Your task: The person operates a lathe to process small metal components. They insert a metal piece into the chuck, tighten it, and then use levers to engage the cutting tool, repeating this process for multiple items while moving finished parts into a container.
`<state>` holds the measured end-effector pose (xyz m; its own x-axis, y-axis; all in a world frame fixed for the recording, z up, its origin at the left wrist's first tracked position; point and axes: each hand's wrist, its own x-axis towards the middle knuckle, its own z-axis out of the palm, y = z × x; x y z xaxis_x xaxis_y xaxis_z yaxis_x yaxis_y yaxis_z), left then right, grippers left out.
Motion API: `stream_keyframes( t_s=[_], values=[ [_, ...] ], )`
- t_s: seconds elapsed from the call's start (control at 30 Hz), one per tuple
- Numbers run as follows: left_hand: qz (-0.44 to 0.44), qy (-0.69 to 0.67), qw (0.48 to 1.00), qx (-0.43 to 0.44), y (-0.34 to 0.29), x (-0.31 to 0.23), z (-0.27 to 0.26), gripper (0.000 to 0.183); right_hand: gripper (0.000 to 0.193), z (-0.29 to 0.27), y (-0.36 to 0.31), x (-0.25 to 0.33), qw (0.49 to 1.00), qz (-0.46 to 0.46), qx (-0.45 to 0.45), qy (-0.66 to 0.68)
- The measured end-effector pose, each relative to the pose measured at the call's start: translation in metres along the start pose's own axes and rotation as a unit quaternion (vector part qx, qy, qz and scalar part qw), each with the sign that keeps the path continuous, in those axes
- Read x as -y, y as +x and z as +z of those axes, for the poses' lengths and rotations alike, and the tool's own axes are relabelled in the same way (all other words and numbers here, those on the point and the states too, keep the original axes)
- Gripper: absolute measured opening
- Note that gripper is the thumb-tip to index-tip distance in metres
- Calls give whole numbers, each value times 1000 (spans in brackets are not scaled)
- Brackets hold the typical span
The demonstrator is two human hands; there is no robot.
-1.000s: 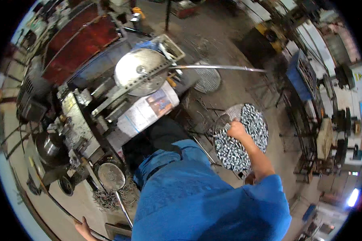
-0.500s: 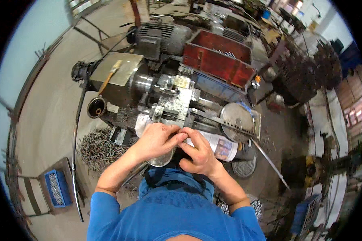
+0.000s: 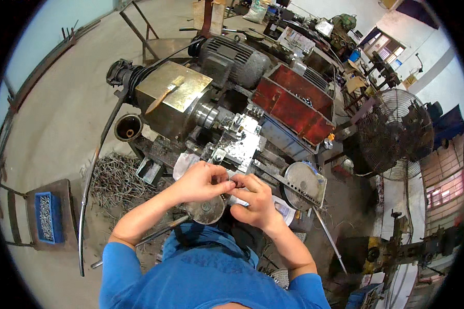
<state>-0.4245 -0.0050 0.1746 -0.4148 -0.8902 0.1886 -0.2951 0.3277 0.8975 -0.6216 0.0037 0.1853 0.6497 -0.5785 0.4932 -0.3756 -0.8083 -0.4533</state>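
My left hand (image 3: 202, 181) and my right hand (image 3: 254, 200) meet in front of the near side of a small lathe. Thumb and fingers of both are pinched together at the fingertips, around something small and dark that I cannot make out. Just beyond them lies the lathe's metal slide (image 3: 238, 147), strewn with shiny chips. Its round spindle nose (image 3: 206, 114) sticks out from the headstock on the left. A round metal plate (image 3: 205, 210) shows below my hands, and a white cloth or paper (image 3: 186, 166) lies beside my left hand.
A brush (image 3: 165, 95) rests on the headstock cover. Behind stand a motor (image 3: 232, 61) and a red metal bin (image 3: 294, 105). Curly metal shavings (image 3: 113, 180) heap at left, near a blue tray (image 3: 48, 218) of small parts. A large fan (image 3: 396, 135) stands at right.
The view has tilted and turned, so the machine appears shifted and more of the room's far side shows. Both hands stay together at the fingertips, with only slight finger movement.
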Motion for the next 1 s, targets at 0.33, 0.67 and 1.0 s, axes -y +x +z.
stream_keyframes(
  t_s=[0.33,0.67,1.0],
  values=[
    [-50,-138,989,-2,1,14,-28,31,37,1,49,-3,994,-82,51,-50],
    [-49,-139,989,-11,-3,20,-52,31,39,10,76,-10,988,-119,86,-52],
    [-148,16,978,-148,-66,39,-130,29,22,31,117,-85,929,-12,126,-348]
  ],
)
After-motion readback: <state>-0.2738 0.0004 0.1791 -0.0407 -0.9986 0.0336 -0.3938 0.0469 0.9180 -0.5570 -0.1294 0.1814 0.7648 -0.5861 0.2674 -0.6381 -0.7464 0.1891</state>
